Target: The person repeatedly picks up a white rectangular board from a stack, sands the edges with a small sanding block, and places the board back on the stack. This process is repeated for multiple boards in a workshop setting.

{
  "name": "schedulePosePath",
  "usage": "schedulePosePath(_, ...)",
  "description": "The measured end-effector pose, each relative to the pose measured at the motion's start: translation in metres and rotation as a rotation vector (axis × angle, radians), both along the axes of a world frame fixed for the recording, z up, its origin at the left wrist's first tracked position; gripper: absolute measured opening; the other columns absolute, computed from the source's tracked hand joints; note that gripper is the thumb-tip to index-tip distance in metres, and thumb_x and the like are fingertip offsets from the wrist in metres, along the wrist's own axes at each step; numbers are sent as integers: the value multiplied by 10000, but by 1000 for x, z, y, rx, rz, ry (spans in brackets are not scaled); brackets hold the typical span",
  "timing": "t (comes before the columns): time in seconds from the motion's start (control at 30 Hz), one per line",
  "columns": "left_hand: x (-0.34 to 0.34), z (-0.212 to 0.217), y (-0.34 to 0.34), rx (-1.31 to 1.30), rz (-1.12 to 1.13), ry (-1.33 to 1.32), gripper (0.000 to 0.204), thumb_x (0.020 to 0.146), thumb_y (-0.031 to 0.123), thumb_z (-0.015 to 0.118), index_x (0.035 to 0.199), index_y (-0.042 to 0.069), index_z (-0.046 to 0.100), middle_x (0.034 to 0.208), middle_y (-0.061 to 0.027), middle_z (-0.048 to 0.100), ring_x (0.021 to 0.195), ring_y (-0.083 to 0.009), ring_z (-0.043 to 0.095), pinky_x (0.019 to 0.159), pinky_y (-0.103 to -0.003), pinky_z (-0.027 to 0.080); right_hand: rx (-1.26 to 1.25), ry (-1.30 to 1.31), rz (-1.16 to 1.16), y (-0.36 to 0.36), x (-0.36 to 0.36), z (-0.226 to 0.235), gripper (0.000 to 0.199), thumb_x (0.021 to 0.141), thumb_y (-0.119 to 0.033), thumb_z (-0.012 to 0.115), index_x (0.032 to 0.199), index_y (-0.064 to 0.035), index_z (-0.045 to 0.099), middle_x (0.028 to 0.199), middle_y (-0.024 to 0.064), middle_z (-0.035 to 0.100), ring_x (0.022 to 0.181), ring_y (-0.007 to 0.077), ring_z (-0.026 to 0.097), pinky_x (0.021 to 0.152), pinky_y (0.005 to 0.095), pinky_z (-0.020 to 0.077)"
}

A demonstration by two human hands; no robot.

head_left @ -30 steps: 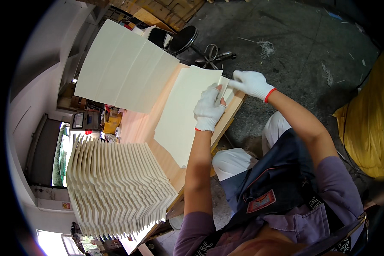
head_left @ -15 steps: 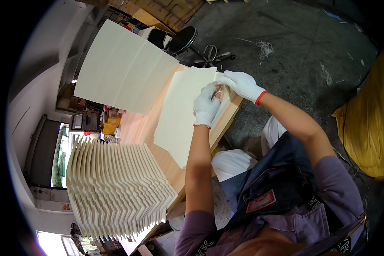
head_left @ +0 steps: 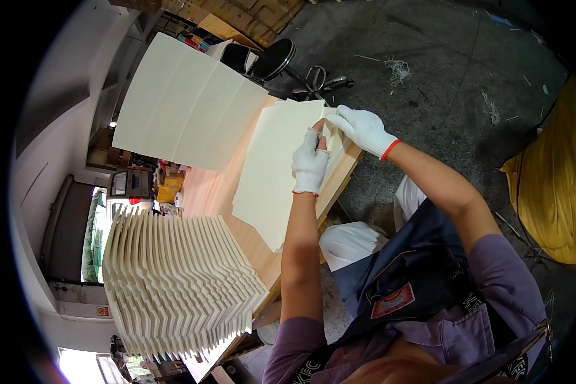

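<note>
Cream-white card sheets (head_left: 272, 160) lie overlapped on the wooden table in front of me. My left hand (head_left: 310, 161), in a white knit glove with bare thumb and forefinger tips, rests on the sheets near their right edge. Its fingers are stretched out, with thumb and forefinger apart. Just right of it, my right hand (head_left: 363, 130), gloved in white with a red cuff, bends over the far right corner of the sheets. Its fingers are closed on a card edge there; the fingertips are partly hidden. Between the hands a narrow card flap (head_left: 330, 134) stands slightly raised.
A thick stack of bent cream cards (head_left: 179, 281) fans out at the near left of the table (head_left: 201, 192). Large curved sheets (head_left: 185, 102) stand farther back. A round black stool (head_left: 278, 59) is beyond the table; yellow cloth (head_left: 550, 185) hangs at the right.
My left hand's fingers have straightened out from a more curled pose, and the hand has shifted slightly nearer me. My right hand stays at the corner, almost unmoved.
</note>
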State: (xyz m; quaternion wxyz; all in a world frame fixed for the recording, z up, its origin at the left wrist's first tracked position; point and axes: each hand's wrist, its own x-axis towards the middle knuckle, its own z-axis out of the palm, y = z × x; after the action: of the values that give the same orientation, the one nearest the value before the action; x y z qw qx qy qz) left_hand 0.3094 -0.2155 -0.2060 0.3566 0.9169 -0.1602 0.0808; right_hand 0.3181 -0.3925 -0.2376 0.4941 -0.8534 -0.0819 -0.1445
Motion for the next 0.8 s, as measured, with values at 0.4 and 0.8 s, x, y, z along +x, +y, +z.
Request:
schedulePosePath(0.4,4,-4,3,176,-59,-69,318,850,190,704,1166,169,675,893,-67,640,800,-194,623,759,-309,500,4,21,0,1,5,-5,376,990,-444,387,1002,-120,578,872,177,653,846,389,630,736,469,466)
schedulePosePath(0.8,3,-2,3,162,-76,-64,313,889,185,661,1202,168,662,906,-66,639,795,-179,610,771,-299,497,-8,57,3,1,5,-5,393,982,-472,383,1061,-133,567,891,193,671,852,392,642,739,483,481)
